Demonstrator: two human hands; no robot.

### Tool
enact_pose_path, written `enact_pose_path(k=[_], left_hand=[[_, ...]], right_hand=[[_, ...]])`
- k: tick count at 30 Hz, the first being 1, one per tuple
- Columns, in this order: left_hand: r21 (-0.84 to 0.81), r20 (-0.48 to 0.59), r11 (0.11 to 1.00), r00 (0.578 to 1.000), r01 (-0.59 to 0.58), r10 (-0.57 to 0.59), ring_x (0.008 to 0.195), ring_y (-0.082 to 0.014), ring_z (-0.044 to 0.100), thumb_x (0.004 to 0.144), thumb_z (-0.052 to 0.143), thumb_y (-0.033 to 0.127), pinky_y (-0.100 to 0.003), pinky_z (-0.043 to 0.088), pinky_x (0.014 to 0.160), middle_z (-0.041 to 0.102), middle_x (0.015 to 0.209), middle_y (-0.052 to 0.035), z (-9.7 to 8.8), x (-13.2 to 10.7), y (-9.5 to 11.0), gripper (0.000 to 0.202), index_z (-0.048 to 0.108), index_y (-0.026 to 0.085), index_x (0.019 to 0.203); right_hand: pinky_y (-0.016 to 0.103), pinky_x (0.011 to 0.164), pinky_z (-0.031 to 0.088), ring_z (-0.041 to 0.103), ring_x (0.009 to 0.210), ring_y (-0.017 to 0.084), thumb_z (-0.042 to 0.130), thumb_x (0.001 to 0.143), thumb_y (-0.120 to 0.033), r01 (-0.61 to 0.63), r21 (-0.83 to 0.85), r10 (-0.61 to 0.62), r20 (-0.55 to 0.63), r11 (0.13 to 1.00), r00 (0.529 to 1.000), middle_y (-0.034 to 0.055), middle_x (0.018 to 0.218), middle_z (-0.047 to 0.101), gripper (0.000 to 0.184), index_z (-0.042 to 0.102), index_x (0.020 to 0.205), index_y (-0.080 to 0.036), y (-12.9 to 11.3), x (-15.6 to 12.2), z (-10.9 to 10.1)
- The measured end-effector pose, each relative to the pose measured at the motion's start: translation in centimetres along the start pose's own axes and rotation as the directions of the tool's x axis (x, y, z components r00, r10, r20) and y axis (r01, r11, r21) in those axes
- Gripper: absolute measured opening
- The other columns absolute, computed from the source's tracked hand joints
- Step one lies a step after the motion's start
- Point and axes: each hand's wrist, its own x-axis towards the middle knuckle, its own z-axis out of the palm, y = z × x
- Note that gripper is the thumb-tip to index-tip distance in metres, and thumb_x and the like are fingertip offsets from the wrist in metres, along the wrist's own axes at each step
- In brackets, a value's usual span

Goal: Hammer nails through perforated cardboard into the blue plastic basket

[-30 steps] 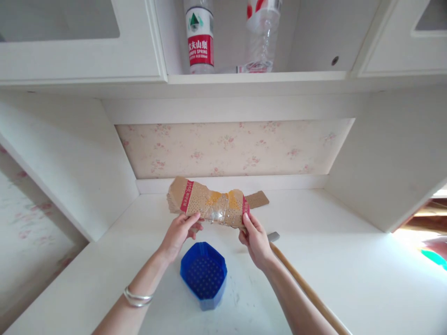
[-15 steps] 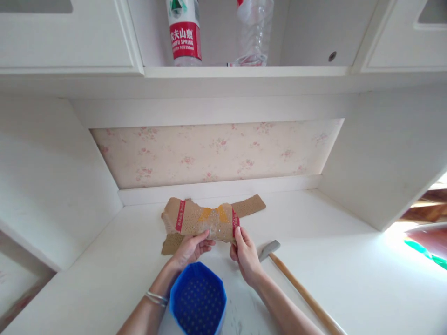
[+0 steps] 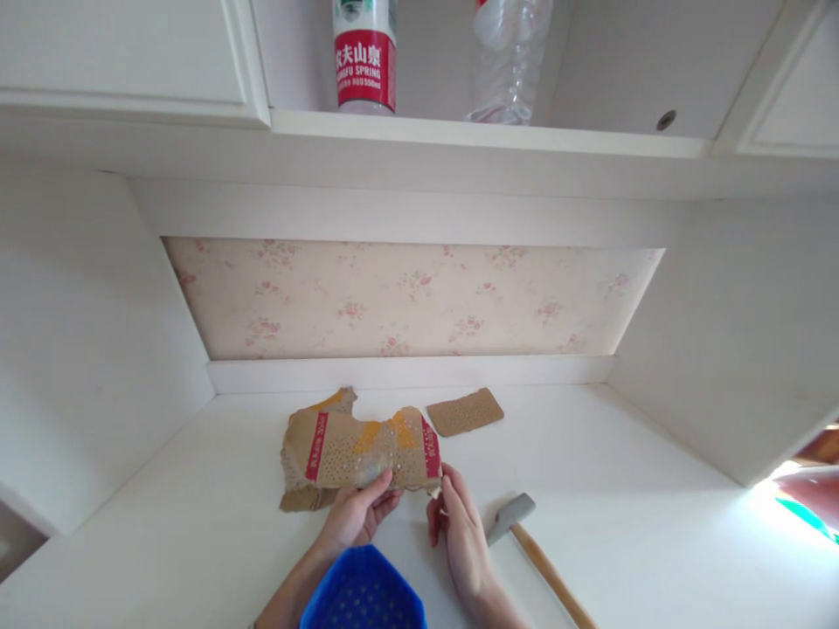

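A torn piece of brown cardboard (image 3: 341, 450), pierced with many small holes and marked with red printed bands and yellow patches, is tilted up above the white counter. My left hand (image 3: 359, 520) pinches its lower edge, thumb on the front face. At the lower right corner, my right hand (image 3: 460, 533) grips the edge with bent fingers; its thumb is partly hidden. Behind the held piece, another torn cardboard piece (image 3: 341, 401) shows only in part. A smaller punched cardboard strip (image 3: 467, 412) lies flat to the right.
A hammer (image 3: 511, 515) with a wooden handle lies right of my right hand. A blue perforated basket (image 3: 364, 598) stands close in front of me. Overhead, a shelf (image 3: 485, 137) holds a red-labelled bottle (image 3: 365, 65) and a clear bottle (image 3: 508, 65). White side panels flank the counter.
The view has shifted, so the hands, cardboard and basket appear lower. The held cardboard has moved left, away from the small strip, which now shows whole. My right hand's fingers have shifted at the corner.
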Motion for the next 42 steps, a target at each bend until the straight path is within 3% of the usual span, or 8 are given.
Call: enact_pose_path(k=[2, 4, 7, 10, 18, 26, 31, 42], left_hand=[[-0.007, 0.006, 1.0, 1.0, 0.002, -0.001, 0.056, -0.0148, 0.072, 0.073, 0.079, 0.006, -0.019, 0.061, 0.055, 0.076, 0.07, -0.0061, 0.2, -0.1, -0.1, 0.013, 0.07, 0.011, 0.08], [-0.006, 0.02, 1.0, 1.0, 0.012, -0.012, 0.055, -0.015, 0.072, 0.073, 0.079, 0.004, -0.019, 0.06, 0.054, 0.076, 0.069, -0.0064, 0.4, -0.4, -0.2, 0.013, 0.069, 0.01, 0.079], [-0.003, 0.041, 1.0, 0.999, 0.031, -0.031, 0.054, -0.0154, 0.071, 0.072, 0.079, 0.004, -0.019, 0.06, 0.052, 0.075, 0.066, -0.0064, 0.5, -0.7, -0.5, 0.012, 0.07, 0.009, 0.078], [0.005, 0.056, 0.999, 0.997, 0.043, -0.044, 0.053, -0.0152, 0.071, 0.073, 0.078, 0.003, -0.019, 0.059, 0.051, 0.075, 0.065, -0.0073, 0.6, -0.9, -0.4, 0.011, 0.07, 0.009, 0.079], [-0.03, 0.009, 0.999, 1.0, 0.025, -0.025, 0.049, -0.0132, 0.069, 0.076, 0.074, 0.0, -0.017, 0.058, 0.048, 0.074, 0.063, -0.0041, 0.4, -0.5, -0.1, 0.012, 0.068, 0.011, 0.075], [0.008, -0.003, 1.0, 1.0, 0.025, -0.025, 0.046, -0.0127, 0.068, 0.074, 0.075, 0.001, -0.018, 0.058, 0.047, 0.074, 0.061, -0.0052, -0.1, -0.1, -0.2, 0.01, 0.069, 0.009, 0.075], [0.053, 0.0, 0.997, 0.999, 0.051, -0.051, 0.046, -0.0139, 0.067, 0.067, 0.082, 0.006, -0.017, 0.056, 0.045, 0.072, 0.057, -0.0073, -0.5, 0.2, -0.6, 0.012, 0.07, 0.006, 0.07], [0.1, 0.05, 0.993, 0.997, -0.066, 0.062, 0.047, -0.0104, 0.061, 0.048, 0.094, 0.027, -0.018, 0.05, 0.045, 0.072, 0.061, -0.0051, -0.2, -0.1, -0.9, 0.035, 0.073, 0.009, 0.068]], right_hand=[[0.026, 0.052, 0.046, 0.054, 0.061, 0.017, 0.05, 0.092, -0.042, 0.062, -0.05, -0.062, 0.004, 0.997, 0.998, 0.0018, 0.083, 0.062, 0.031, 0.063, 0.114, -0.024, 0.1, 0.0, 0.1], [0.03, 0.074, 0.052, 0.061, 0.085, 0.022, 0.063, 0.083, -0.031, 0.13, -0.109, -0.128, 0.02, 0.986, 0.992, 0.0054, 0.104, 0.064, 0.026, 0.068, 0.108, -0.025, 0.1, -0.1, 0.3], [0.038, 0.095, 0.046, 0.062, 0.1, 0.027, 0.064, 0.081, -0.023, 0.183, -0.182, -0.175, 0.06, 0.966, 0.983, 0.0051, 0.097, 0.07, 0.021, 0.073, 0.1, -0.026, 0.2, -0.2, 0.5], [0.039, 0.095, 0.046, 0.065, 0.098, 0.027, 0.057, 0.085, -0.018, 0.196, -0.24, -0.18, 0.088, 0.951, 0.98, 0.0033, 0.086, 0.073, 0.021, 0.074, 0.093, -0.027, 0.4, -0.1, 0.5], [0.031, 0.081, 0.049, 0.066, 0.09, 0.024, 0.057, 0.091, -0.027, 0.225, -0.325, -0.203, 0.1, 0.919, 0.974, 0.006, 0.095, 0.071, 0.015, 0.072, 0.091, -0.024, 0.3, -0.3, 0.0], [0.026, 0.079, 0.048, 0.064, 0.087, 0.019, 0.055, 0.092, -0.023, 0.268, -0.275, -0.219, 0.196, 0.923, 0.956, 0.0028, 0.093, 0.072, 0.018, 0.073, 0.095, -0.025, -0.7, -0.3, -0.2], [0.027, 0.08, 0.046, 0.064, 0.088, 0.02, 0.055, 0.092, -0.019, 0.261, -0.255, -0.202, 0.233, 0.931, 0.951, 0.002, 0.09, 0.072, 0.021, 0.075, 0.094, -0.025, -1.1, -0.2, -0.4], [0.029, 0.079, 0.046, 0.064, 0.086, 0.022, 0.056, 0.091, -0.022, 0.242, -0.256, -0.182, 0.237, 0.936, 0.954, 0.0019, 0.086, 0.072, 0.021, 0.077, 0.093, -0.026, -0.8, -0.1, -0.5]])
